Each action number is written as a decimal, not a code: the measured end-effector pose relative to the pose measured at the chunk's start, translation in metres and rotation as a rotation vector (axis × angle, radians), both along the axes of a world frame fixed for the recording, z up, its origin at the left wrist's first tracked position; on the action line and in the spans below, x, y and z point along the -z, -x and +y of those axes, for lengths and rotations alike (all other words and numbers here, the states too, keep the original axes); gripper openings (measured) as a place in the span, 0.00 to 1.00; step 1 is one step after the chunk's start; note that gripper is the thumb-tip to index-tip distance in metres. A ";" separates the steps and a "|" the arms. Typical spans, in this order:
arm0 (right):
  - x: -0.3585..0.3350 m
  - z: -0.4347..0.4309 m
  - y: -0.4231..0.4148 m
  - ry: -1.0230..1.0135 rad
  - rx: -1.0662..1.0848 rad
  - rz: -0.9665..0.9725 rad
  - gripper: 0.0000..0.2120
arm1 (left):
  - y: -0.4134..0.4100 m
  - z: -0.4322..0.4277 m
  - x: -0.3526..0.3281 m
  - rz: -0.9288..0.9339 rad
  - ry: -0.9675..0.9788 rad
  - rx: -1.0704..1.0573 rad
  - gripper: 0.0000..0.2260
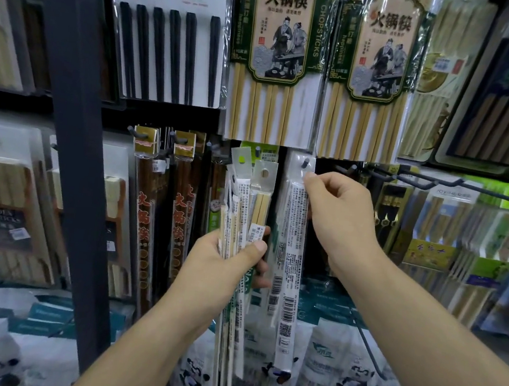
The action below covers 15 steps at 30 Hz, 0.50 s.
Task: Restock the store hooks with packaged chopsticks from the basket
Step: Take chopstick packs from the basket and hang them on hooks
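While the left hand clamps a fanned bundle of packets, the right hand pinches one packet by its header at the tip of the hook (probably light, stiff inside, slippery film; best held beside the hole).

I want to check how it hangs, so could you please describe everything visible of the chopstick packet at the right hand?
The chopstick packet is a long, narrow clear plastic sleeve with a white printed label and barcodes down its face. It hangs upright, and the tip of the dark hook shows through the hole in its top tab. The right hand pinches it just below the tab.
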State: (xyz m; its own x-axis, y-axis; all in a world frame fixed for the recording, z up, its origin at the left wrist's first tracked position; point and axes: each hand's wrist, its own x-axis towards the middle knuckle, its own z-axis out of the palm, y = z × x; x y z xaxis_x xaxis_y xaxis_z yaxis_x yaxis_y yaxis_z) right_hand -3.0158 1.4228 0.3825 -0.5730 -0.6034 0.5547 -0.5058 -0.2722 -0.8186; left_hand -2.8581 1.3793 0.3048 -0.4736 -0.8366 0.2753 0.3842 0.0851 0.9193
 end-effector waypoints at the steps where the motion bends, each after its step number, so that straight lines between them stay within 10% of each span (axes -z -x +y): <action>1: 0.002 0.000 0.001 0.000 0.010 0.004 0.18 | 0.000 0.000 0.000 0.000 0.000 -0.002 0.05; 15: 0.017 0.021 -0.026 0.063 -0.184 0.166 0.11 | 0.001 0.007 -0.004 -0.014 0.070 0.046 0.10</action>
